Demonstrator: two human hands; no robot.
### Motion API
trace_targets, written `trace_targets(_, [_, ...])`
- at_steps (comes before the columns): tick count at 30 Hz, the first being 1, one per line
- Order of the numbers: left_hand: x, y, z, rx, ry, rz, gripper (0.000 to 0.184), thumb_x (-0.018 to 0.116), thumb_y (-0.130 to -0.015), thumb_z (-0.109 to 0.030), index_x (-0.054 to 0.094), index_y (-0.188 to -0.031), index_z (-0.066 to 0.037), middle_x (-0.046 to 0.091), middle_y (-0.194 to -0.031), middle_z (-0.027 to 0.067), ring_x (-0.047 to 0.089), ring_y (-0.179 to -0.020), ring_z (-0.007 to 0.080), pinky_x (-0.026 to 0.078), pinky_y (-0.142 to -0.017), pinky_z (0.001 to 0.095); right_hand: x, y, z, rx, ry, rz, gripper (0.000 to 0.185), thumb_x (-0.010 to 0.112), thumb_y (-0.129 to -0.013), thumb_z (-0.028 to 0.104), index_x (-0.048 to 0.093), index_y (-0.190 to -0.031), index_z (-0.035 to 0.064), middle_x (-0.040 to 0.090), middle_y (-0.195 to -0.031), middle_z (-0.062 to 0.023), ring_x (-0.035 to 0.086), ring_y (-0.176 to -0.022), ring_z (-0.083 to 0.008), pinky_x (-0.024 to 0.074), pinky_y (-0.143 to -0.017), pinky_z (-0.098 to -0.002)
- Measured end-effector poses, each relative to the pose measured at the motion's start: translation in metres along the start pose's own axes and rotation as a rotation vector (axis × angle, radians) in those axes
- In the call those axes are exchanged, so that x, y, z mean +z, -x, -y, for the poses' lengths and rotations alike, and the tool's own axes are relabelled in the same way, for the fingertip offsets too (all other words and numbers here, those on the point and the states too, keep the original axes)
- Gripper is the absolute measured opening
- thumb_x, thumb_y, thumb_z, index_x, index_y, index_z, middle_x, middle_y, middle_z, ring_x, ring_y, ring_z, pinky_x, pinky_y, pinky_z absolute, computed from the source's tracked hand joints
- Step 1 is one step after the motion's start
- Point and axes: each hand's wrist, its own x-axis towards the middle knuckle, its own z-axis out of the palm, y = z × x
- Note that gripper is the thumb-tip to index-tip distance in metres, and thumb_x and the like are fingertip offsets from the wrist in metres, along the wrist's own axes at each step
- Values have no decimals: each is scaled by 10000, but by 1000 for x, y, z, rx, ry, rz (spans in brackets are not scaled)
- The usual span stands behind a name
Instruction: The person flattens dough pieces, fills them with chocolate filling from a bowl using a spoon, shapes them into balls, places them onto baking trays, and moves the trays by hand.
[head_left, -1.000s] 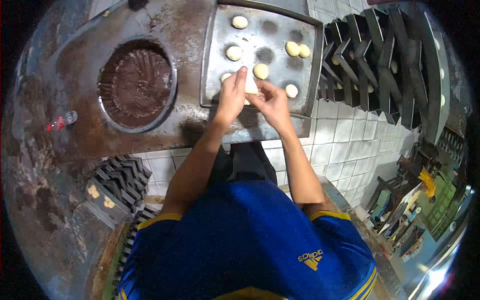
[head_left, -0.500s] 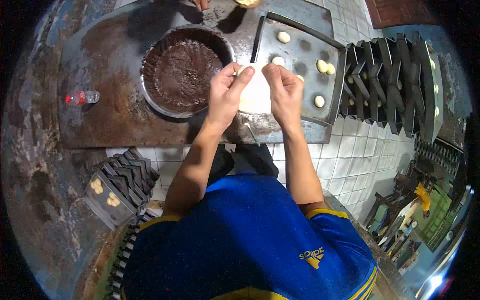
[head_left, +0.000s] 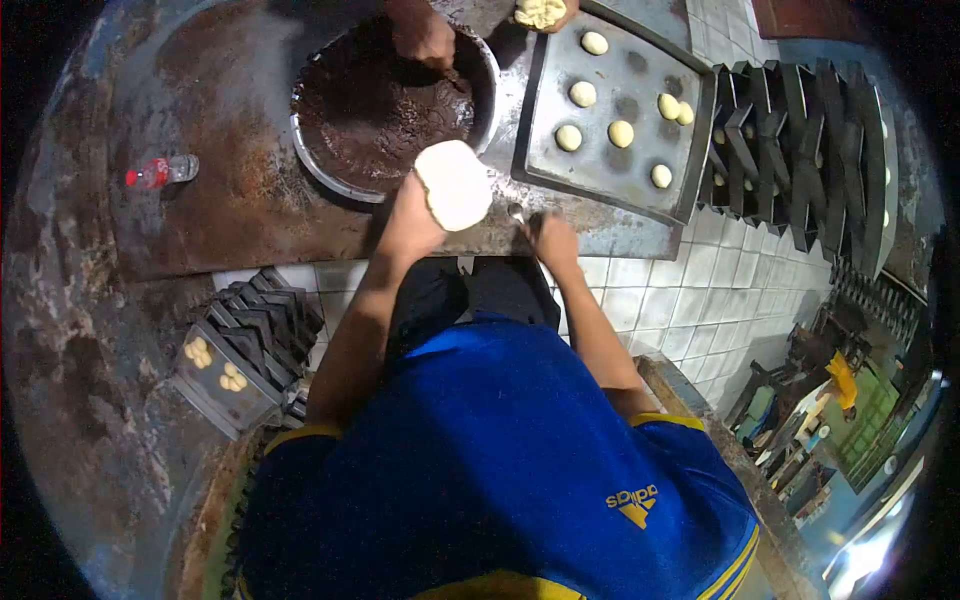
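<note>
A flattened round of pale dough rests on my left hand, covering most of its palm and fingers. This hand is beside the near rim of a metal basin of dark brown filling. At the table's near edge, my right hand is closed around a metal spoon, whose bowl end points away from me. A co-worker's hand reaches into the filling. Another piece of dough, carried in a co-worker's hand, shows at the top.
A baking tray with several dough balls lies on the table to the right. Stacked metal trays stand beyond it, and more trays are at lower left. A small plastic bottle lies at left.
My hands have separated: the left moved left and nearer with the dough, while the right let go of it and took hold of the spoon. A co-worker's hand has entered the basin.
</note>
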Motion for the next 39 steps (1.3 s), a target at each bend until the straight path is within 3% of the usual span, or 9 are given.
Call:
trace_targets(5, [-60,22,103,-52,7,-299,478,802,-898,-82,594,-1314,33,697,-1263,195,683,-1178,280,526,-1028,386,36,27,-2,-157,-118,-65,272,617,-1037,220,520,-1143,-11,676,-1059,-277,679,-938,-517,543,-796,-586])
trace_targets(8, [-91,29,97,58,-275,-265,475,560,-1083,-326,508,-1434,-10,645,-1358,179,666,-1213,296,556,-1064,452,-7,4,24,-121,-322,160,221,554,-1083,214,489,-1062,4,672,-953,-252,688,-918,-473,555,-761,-544])
trace_targets(12, [-111,51,123,56,-53,-444,287,756,-909,-59,702,-1188,-16,746,-1173,103,703,-1102,224,540,-973,374,-120,-16,94,-69,-872,523,253,496,-1132,259,491,-1106,8,690,-956,-166,694,-916,-279,544,-789,-376])
trace_targets(13, [-109,59,87,63,-57,-470,283,757,-912,-79,707,-1184,-17,749,-1160,110,708,-1088,236,543,-964,381,-121,-28,96,-271,-889,401,209,545,-1085,162,520,-1223,7,655,-958,-246,679,-936,-373,542,-835,-415])
trace_targets(18, [-122,60,91,-106,-125,-506,299,749,-913,-113,713,-1197,-27,757,-1125,137,723,-1059,262,554,-932,392,-144,-139,160,-584,-254,-213,379,553,-985,-2,574,-1357,65,634,-1200,-228,683,-1068,-383,570,-875,-470])
trace_targets(24, [-137,70,104,-122,-921,-305,337,802,-864,-187,717,-1161,-52,759,-1108,143,741,-1010,341,588,-868,443,-92,-260,215,-505,157,-308,302,531,-1015,132,642,-1293,87,558,-1331,-200,653,-1130,-395,618,-891,-485])
trace_targets(27, [-139,74,141,17,-566,-469,354,830,-834,-191,717,-1143,-60,761,-1070,136,741,-981,366,596,-856,463,-84,-269,226,-476,211,-294,270,522,-1036,184,665,-1252,107,550,-1345,-184,647,-1138,-372,635,-857,-475])
trace_targets(31, [-132,68,56,-145,-511,-479,340,805,-844,-136,713,-1157,-41,770,-1037,150,756,-990,322,594,-864,416,-73,-258,220,-483,309,-214,260,514,-1051,237,685,-1214,128,559,-1327,-166,649,-1140,-353,636,-840,-459])
trace_targets(39, [-140,49,78,-214,-310,-453,315,776,-853,-99,725,-1144,11,779,-1087,183,762,-1015,324,577,-881,401,-80,-198,186,-561,151,-160,272,555,-966,154,740,-1150,76,665,-1198,-208,713,-1024,-386,599,-897,-478])
